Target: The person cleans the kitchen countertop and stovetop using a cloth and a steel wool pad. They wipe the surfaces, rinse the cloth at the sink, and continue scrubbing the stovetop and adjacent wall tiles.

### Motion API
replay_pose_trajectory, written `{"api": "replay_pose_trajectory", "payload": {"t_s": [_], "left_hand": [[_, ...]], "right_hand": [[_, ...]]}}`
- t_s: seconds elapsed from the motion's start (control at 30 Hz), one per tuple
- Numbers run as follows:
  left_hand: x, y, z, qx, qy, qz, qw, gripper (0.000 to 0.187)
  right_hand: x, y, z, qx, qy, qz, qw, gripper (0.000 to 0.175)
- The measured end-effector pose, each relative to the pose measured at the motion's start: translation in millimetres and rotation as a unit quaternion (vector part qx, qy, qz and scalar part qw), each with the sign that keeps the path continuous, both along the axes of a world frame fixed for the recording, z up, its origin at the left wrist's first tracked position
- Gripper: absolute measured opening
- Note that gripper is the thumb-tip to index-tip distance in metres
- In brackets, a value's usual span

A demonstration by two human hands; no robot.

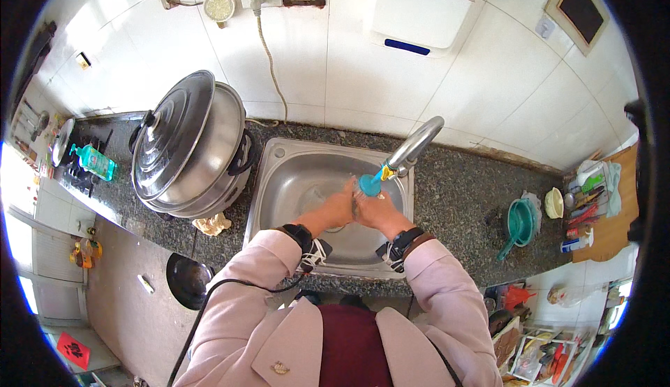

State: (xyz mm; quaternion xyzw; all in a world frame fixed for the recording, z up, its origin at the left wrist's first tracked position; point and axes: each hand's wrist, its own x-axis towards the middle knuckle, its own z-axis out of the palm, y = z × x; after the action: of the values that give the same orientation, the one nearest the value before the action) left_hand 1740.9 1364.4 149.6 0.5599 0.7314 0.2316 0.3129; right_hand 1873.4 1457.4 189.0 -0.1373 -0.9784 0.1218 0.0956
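My left hand (339, 205) and my right hand (375, 210) meet over the stainless steel sink (298, 177), just under the faucet's blue nozzle (369, 185). The fingers lie close together and partly hide each other, so whether something is held between them cannot be told. A curved metal faucet (416, 143) with a yellow and blue attachment reaches over the basin's right side. What looks like running water shows about the nozzle and fingers. Both wrists wear dark bands with small devices and white cords.
Left of the sink stands a large lidded steamer pot (193, 151), with a crumpled cloth (212, 224) beside it. Farther left is a green pump bottle (94, 162). On the right counter are a green dipper (521, 222) and a cream bowl (554, 203).
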Motion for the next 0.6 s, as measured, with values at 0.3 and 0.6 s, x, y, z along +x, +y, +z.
{"api": "replay_pose_trajectory", "payload": {"t_s": [0.3,0.6], "left_hand": [[-7.5,4.8,-0.5,-0.009,0.058,-0.115,0.992,0.07],[-26.7,-17.1,-47.9,-0.017,-0.641,0.08,0.763,0.064]], "right_hand": [[1.0,0.1,-18.5,-0.068,-0.207,-0.103,0.97,0.022],[11.4,20.6,-46.5,-0.085,0.106,-0.025,0.99,0.03]]}}
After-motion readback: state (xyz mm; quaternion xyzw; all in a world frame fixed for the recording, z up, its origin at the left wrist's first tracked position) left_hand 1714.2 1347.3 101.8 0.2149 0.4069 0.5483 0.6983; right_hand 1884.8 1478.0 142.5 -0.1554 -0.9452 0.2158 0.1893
